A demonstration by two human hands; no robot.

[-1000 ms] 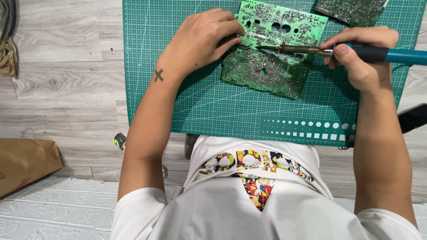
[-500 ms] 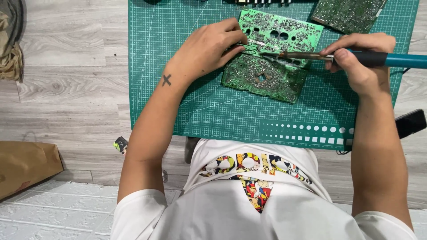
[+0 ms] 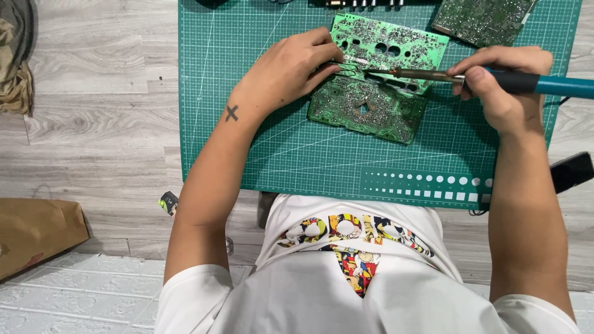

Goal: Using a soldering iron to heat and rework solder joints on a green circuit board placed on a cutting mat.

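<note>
A green circuit board [image 3: 371, 108] lies solder side up on a green cutting mat [image 3: 278, 154]. My left hand [image 3: 288, 71] rests on the board's left edge and pinches a thin metal piece, tweezers or wire [image 3: 346, 67]; I cannot tell which. My right hand [image 3: 501, 89] grips a soldering iron [image 3: 557, 86] with a teal handle. Its metal tip reaches left over the board and ends right next to the thin metal piece.
A second, darker circuit board [image 3: 482, 18] lies at the mat's top right. A black object [image 3: 572, 170] sits off the mat's right edge. A brown paper bag [image 3: 31, 229] and a crumpled cloth [image 3: 15, 55] lie on the wood-grain surface to the left.
The view has tilted, so everything sits slightly lower in frame. The iron tip has stayed over the board, and my left hand has brought the thin metal piece up to it.
</note>
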